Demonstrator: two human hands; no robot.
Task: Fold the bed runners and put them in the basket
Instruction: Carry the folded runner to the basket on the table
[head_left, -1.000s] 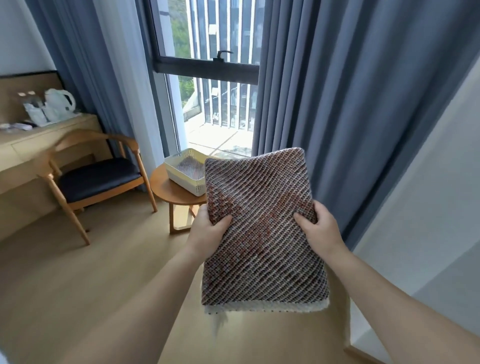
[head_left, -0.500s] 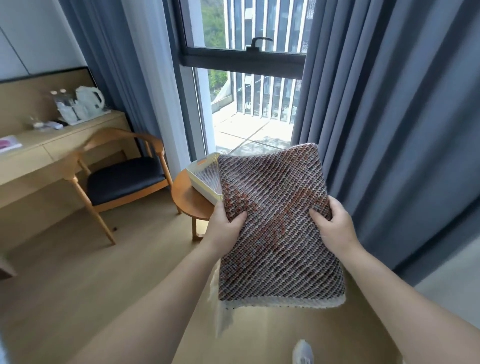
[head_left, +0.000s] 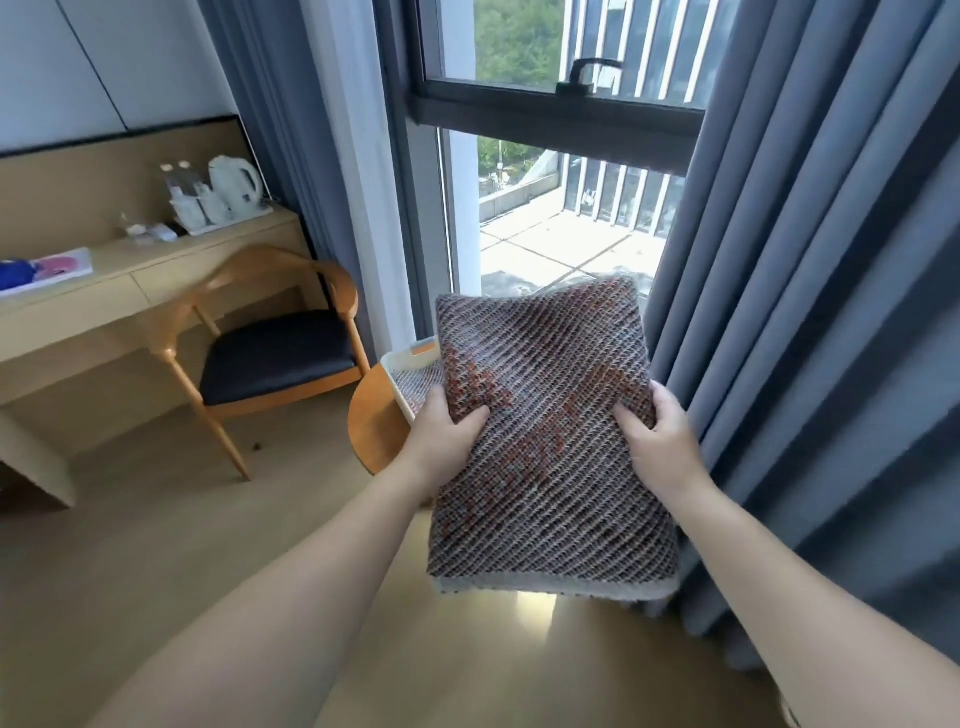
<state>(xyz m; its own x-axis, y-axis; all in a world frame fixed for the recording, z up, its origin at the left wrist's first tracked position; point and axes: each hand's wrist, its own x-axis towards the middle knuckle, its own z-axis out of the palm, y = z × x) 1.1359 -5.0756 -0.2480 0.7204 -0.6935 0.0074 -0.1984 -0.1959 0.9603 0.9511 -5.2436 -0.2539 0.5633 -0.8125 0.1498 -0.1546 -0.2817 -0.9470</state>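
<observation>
A hotel room is being shown: a kettle (head_left: 234, 179) and water bottles (head_left: 174, 179) are being kept on a long wooden counter (head_left: 156, 265), beside a chair (head_left: 275, 353) and full-length curtains (head_left: 805, 260).

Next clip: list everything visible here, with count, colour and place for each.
folded bed runner: one, brown-grey woven, held before the window
basket: one, white, on the side table, partly behind the runner
side table: one, round wooden, below the window
chair: one, wood with dark seat, by the desk
desk: one, light wood, far left
kettle: one, white, on the desk
curtains: two, blue-grey, flanking the window
left hand: one, grips the runner's left edge
right hand: one, grips the runner's right edge
</observation>
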